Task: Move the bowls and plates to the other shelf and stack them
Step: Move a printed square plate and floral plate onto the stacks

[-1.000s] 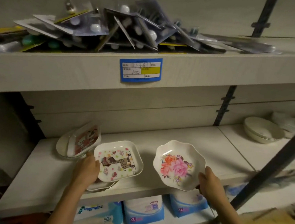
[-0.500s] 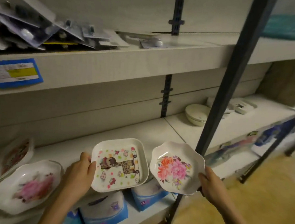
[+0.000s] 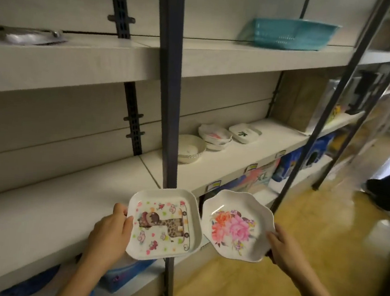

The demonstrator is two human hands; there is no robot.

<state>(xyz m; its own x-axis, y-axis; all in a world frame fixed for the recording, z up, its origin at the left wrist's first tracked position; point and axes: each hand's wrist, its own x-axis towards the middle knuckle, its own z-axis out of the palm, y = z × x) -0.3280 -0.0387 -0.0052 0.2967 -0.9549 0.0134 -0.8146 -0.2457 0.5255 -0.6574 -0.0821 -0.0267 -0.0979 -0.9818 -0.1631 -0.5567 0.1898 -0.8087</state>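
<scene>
Carrying phase, mid-transfer. Left hand [image 3: 108, 234] pinching the left rim of the square plate [image 3: 164, 225], thumb over the edge, fingers beneath. Right hand [image 3: 285, 250] pinching the right rim of the flower plate [image 3: 235, 227] in the same manner. Both plates held face up in the air, side by side, edges nearly touching, in front of the dark post [image 3: 167, 98] that divides the two shelf sections.

Compared with half a second ago: view swung to the right; source stack on the left section gone from sight; destination section now near centre. Grip on both plates unchanged. In effect, pick-up complete, placement not yet begun.

On the right shelf [image 3: 222, 171]: a stack of round bowls [image 3: 190, 148], a stack of scalloped plates [image 3: 215, 136] just beside it, and a square dish [image 3: 244, 133] further along.

Probable next step, as a judgement: flower plate onto the scalloped stack, square plate onto the square dish. Caution: post between hands and destination; clearance needed around it on the right side.
</scene>
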